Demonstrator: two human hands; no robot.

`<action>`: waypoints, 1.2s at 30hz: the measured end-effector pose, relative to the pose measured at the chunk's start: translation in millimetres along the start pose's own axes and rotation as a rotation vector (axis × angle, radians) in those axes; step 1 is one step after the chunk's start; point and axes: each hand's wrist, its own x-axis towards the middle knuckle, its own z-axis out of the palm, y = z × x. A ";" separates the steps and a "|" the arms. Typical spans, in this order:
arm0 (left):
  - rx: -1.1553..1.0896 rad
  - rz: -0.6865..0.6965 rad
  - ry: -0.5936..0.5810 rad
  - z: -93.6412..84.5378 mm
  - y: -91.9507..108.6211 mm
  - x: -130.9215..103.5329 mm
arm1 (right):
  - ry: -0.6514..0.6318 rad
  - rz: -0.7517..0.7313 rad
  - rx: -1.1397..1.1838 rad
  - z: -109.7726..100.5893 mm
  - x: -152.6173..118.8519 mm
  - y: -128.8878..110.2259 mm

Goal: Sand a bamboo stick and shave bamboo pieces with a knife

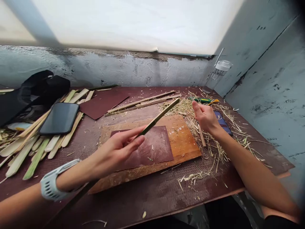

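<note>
My left hand [126,144] pinches a narrow green strip [164,112] between thumb and fingers. The strip slants up to the right above a wooden board [188,140] with a dark red sheet [154,146] on it. To the right, my right hand [205,117] is closed in a fist over a heap of thin shavings [215,149]. A brown rod [202,136] shows just below the fist; whether the hand grips it cannot be made out.
Cut strips [38,156] lie at the left, with a dark phone [59,118] on them. Behind the board are a red sheet [100,103] and long sticks [143,103]. A clear cup [218,74], a green-yellow tool [205,100] and another phone [222,122] are at the right.
</note>
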 end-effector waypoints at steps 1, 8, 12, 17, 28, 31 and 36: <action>-0.036 -0.020 -0.011 -2.6 -0.6 3.2 | -0.015 -0.018 0.008 2.4 -2.2 -3.6; -0.122 -0.123 -0.112 -7.8 -0.7 7.7 | -0.105 -0.127 -0.093 20.3 -23.6 -28.3; -0.151 -0.145 -0.154 -7.2 -3.4 7.3 | -0.135 -0.164 -0.096 24.0 -28.5 -34.7; -0.190 -0.130 -0.178 -5.3 -5.0 8.5 | -0.187 -0.174 -0.124 29.1 -36.1 -42.6; -0.207 -0.077 -0.197 11.0 -4.3 0.9 | -0.296 -0.276 -0.138 37.0 -54.4 -57.2; -0.180 -0.047 -0.183 13.8 -4.8 -0.5 | -0.341 -0.283 -0.078 37.1 -59.2 -65.6; -0.109 0.028 -0.119 18.0 -4.9 -2.3 | -0.355 -0.282 -0.028 36.4 -64.4 -73.8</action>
